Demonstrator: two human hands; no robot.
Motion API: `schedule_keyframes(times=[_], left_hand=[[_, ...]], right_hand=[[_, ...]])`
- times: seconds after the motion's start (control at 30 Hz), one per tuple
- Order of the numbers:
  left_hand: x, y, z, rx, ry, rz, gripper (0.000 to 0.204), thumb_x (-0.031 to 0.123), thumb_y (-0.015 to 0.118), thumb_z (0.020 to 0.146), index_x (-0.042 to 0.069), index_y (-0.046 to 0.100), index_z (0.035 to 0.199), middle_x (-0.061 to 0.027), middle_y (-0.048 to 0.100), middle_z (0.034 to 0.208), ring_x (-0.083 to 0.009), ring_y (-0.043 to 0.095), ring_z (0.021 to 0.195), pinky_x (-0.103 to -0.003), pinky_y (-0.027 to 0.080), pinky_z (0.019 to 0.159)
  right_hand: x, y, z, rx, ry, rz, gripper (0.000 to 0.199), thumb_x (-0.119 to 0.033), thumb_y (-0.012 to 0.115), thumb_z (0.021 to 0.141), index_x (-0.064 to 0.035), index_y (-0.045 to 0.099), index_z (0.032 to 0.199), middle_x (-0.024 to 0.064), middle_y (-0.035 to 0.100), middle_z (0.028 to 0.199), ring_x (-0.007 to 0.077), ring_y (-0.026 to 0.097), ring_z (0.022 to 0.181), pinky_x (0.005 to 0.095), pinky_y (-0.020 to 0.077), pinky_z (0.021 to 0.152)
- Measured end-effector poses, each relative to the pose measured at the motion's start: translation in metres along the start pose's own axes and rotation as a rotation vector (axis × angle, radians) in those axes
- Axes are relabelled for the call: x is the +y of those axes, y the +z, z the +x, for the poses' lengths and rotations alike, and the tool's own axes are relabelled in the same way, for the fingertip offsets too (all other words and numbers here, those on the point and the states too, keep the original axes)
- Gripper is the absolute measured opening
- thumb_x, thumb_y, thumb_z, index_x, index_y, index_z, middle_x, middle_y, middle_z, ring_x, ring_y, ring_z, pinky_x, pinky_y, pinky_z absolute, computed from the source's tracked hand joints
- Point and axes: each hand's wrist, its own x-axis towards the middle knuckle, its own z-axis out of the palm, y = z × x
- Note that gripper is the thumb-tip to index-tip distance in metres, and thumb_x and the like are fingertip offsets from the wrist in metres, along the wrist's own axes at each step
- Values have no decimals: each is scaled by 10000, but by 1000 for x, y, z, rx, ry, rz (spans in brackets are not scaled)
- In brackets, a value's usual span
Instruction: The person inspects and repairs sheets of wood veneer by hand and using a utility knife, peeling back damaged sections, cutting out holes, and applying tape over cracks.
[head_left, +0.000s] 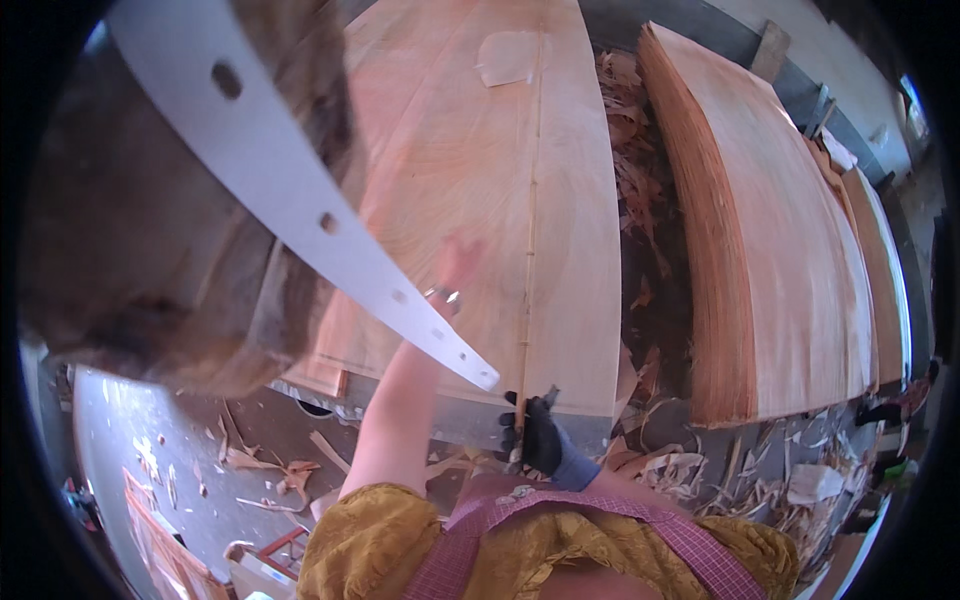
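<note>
A wide, pale wood veneer sheet lies in front of me. My left hand, bare and with a watch at its wrist, reaches over the veneer. Its fingers look stretched out and apart, though slightly blurred, and nothing shows in them. Close to my body, at the near edge of the sheet, my right hand in a black glove is closed around a long, thin bamboo stick. The stick runs away from me along the sheet's length. A loose veneer piece rests near the far end.
On the right stands a thick stack of veneer sheets. Shavings fill the gap between, and more scraps litter the floor. A white perforated strip and a blurred brown shape block the left view.
</note>
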Motion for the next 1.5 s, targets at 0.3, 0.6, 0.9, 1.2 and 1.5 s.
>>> schedule_keyframes(times=[0.3,0.6,0.9,1.2,1.5], left_hand=[[-105,-186,-95,254,-664,745,967,491,705,777,-84,320,1453,-241,334,1528,-359,306,1426,-411,257,1169],[-44,-182,-73,48,-501,724,681,498,724,734,18,626,1208,-196,614,1256,-327,568,1206,-447,409,1046],[190,102,-19,-121,374,677,656,431,683,730,43,606,1254,-128,521,1388,-292,466,1300,-508,366,1052],[296,329,-51,-436,471,736,567,344,664,721,95,617,1229,-137,529,1349,-303,462,1304,-559,345,1073],[316,408,-76,-619,525,482,728,467,674,753,32,545,1322,-149,503,1387,-302,480,1296,-458,386,1068]], right_hand=[[-11,-60,-61,340,-252,-375,551,-533,495,983,-207,448,1425,77,648,775,166,573,516,328,498,458],[-38,-107,-112,500,-377,-631,280,-330,530,1019,-112,540,1196,38,582,654,139,522,446,280,416,382],[-52,-151,-105,571,-602,-884,241,-159,566,993,-76,535,1217,55,599,743,120,517,562,288,438,491],[-69,-149,-90,778,-629,-1385,294,-299,520,968,-70,575,1145,253,674,985,455,644,897,543,511,766],[-94,-135,-103,825,-596,-1438,411,-350,492,987,-71,483,1288,244,679,1049,438,662,895,527,524,764]])
